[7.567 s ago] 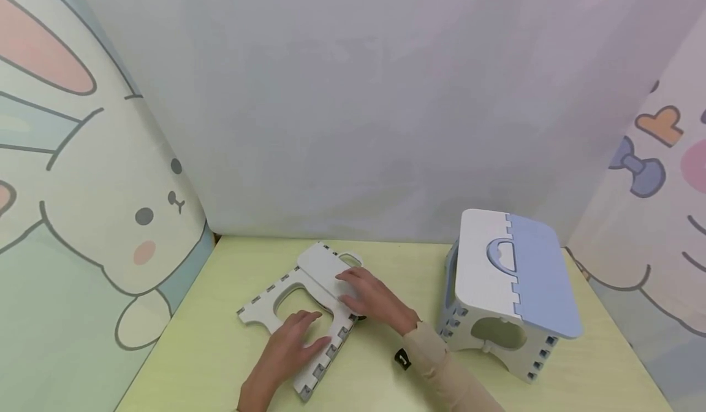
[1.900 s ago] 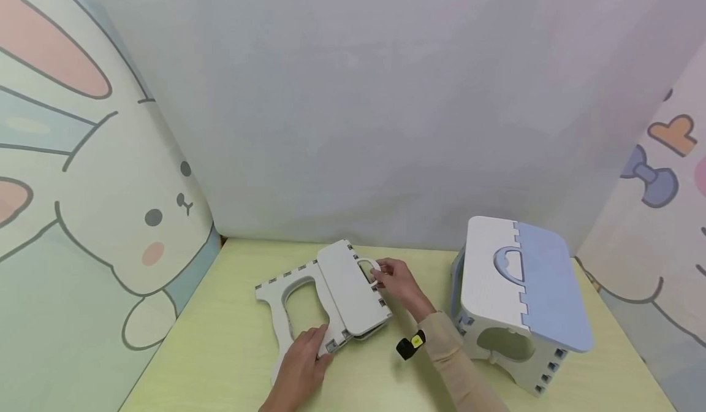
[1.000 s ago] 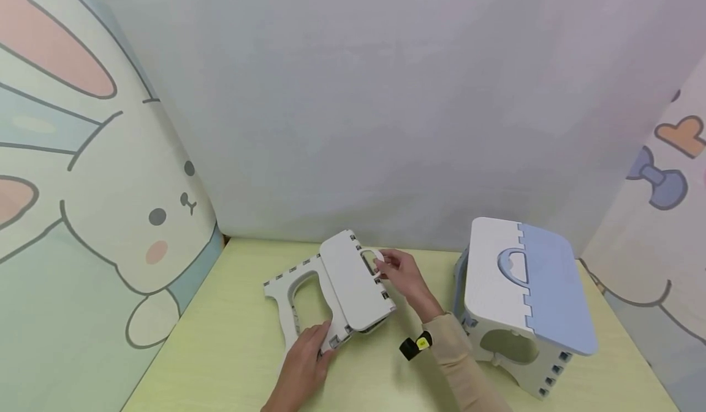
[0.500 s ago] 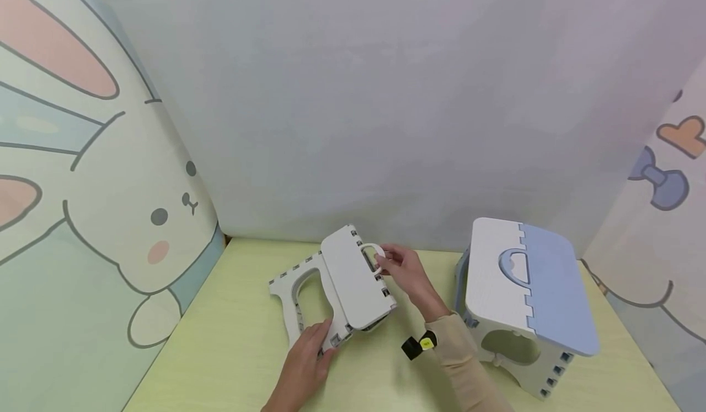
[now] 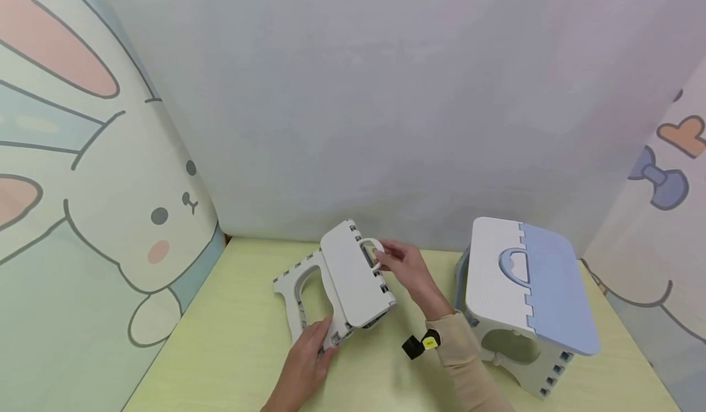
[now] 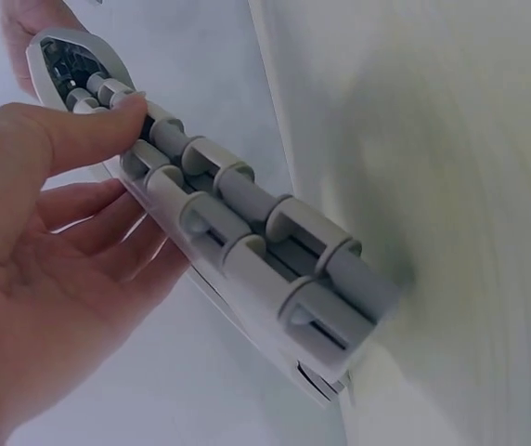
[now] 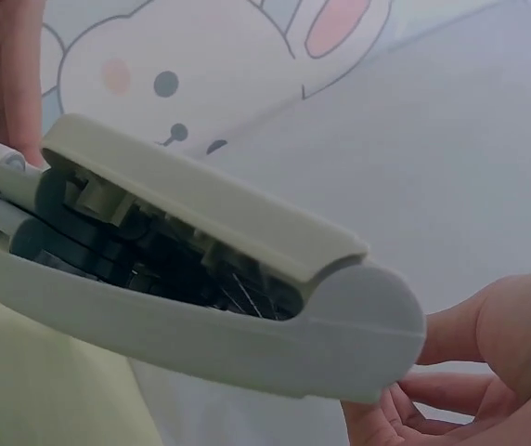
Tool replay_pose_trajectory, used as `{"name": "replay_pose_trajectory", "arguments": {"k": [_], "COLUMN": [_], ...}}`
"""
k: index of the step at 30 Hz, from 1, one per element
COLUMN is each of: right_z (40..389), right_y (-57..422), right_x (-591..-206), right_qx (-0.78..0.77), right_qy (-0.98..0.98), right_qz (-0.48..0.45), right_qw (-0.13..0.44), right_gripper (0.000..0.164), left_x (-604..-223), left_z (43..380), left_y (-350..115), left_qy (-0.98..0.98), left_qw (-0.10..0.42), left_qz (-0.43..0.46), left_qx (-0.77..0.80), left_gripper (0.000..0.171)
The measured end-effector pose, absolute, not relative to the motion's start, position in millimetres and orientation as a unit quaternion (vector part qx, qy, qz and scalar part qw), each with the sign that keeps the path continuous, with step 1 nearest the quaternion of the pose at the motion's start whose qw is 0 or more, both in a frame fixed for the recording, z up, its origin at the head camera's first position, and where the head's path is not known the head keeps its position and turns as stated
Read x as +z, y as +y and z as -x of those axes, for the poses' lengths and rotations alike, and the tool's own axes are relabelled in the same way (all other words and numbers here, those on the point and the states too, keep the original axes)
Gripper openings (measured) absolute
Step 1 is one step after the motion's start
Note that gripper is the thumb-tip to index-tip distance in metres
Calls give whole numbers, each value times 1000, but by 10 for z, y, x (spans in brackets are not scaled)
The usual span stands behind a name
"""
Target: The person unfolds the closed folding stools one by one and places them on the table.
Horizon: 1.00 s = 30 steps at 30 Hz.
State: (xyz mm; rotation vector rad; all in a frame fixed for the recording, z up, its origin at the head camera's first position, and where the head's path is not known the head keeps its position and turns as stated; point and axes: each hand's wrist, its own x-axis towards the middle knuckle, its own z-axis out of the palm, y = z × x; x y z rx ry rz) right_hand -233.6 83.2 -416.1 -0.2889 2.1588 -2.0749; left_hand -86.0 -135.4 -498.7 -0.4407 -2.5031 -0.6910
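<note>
A white folding stool, folded flat, is tilted on the table with its handle side raised. My left hand grips its near edge. In the left wrist view the thumb lies over the grey and white hinge knuckles, the fingers underneath. My right hand pinches the stool's curved handle at the far right side. In the right wrist view the stool's two seat halves stand slightly apart, with the dark inside showing between them; the right hand is partly hidden behind the stool's end.
A second folding stool, white and blue, stands unfolded on the right of the pale yellow-green table. A black wrist device with a yellow label sits at the right sleeve. Curtains with cartoon animals enclose the table.
Earlier my hands were on the flat-lying stool; then the right hand went to its handle. Over the last second the handle side has risen slightly, while my left hand stays at the near edge.
</note>
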Motion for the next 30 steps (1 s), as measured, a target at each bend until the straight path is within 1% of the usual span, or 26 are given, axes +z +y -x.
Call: {"name": "replay_pose_trajectory", "arguments": {"k": [5,10,17,30], "right_z": [2323,2287,2104,2054], "right_y": [847,851,825,820], "right_x": [-4101,-4002,-3722,-3633], "right_qx": [-694,-696,-679,-671], "right_qy": [708,703,720,729], "right_qz": [104,110,112,115], "right_qw": [85,98,85,64], "right_gripper": [39,42,41,40], "left_x": [-4974,-4978,-4980,-4971], "left_z": [852,847,851,867], "left_y": [-1352,-1349,-1339,-1305], "left_qy": [-917,-911,-908,-907], "left_qw": [250,259,260,251], "left_qz": [167,176,178,177], "left_qx": [-262,-267,-274,-287], "left_gripper": [55,56,56,57]}}
